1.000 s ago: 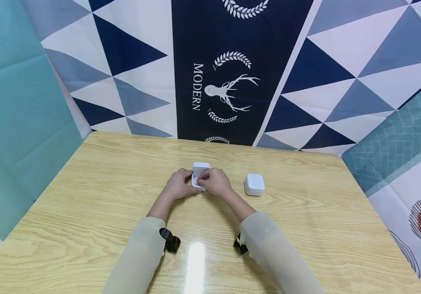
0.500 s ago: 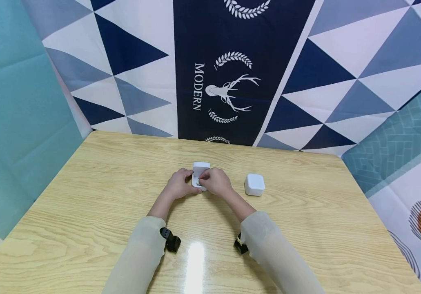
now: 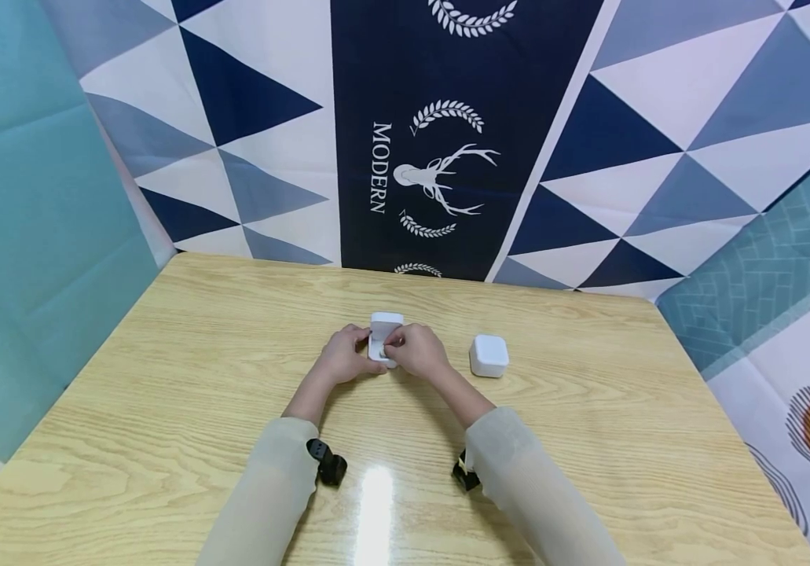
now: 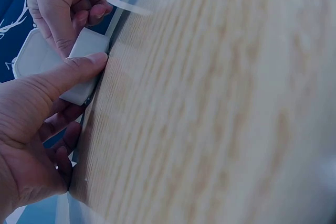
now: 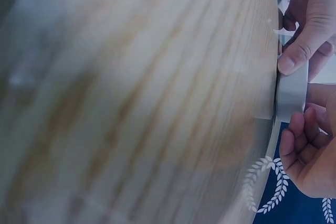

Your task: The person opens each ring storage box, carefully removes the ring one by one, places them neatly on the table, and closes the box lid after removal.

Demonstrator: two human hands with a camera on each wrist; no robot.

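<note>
A small white hinged box (image 3: 386, 319) stands on the table with its lid raised at the back. My left hand (image 3: 343, 355) grips it from the left; in the left wrist view the thumb lies along the front wall of the box (image 4: 90, 42). Over the open box, my right hand (image 3: 419, 350) reaches in from the right, thumb and forefinger pinched together at a small silvery thing inside. Fingers mostly cover that thing, so its kind is unclear. In the right wrist view the right hand's other fingers (image 5: 297, 124) are curled beside the box.
A second white box (image 3: 489, 356) with rounded corners, lid down, stands to the right of my right hand. The wooden table (image 3: 588, 440) ends at a patterned cloth backdrop (image 3: 433, 173). Black wrist cameras (image 3: 332, 469) sit near both sleeves.
Both hands stay at the open box. The right fingertips have shifted very slightly inside it; the second box has not moved.
</note>
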